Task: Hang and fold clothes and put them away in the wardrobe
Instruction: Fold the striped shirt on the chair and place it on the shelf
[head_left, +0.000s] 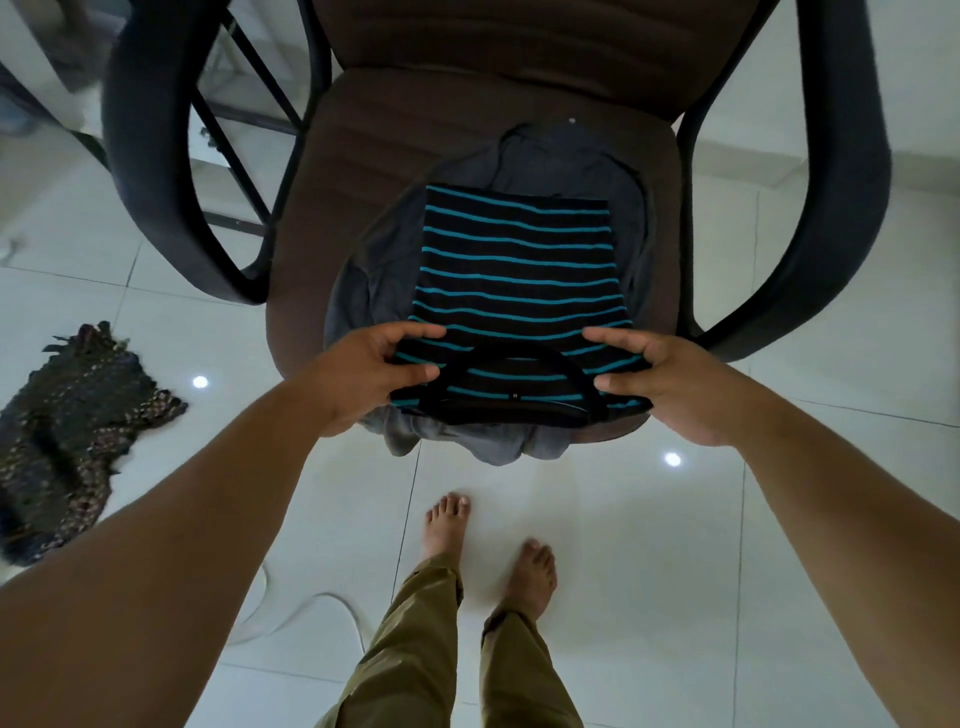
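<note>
On the brown chair seat (363, 171) lies a folded black shirt with teal stripes (514, 265), resting on a grey garment (566, 156) spread beneath it. At its near edge, the left hand (363, 374) pinches the left corner beside the collar, thumb on top, and the right hand (660, 384) pinches the right corner likewise. Far left on the white tiled floor (779, 519) lies a dark woven rug (72, 431)
</note>
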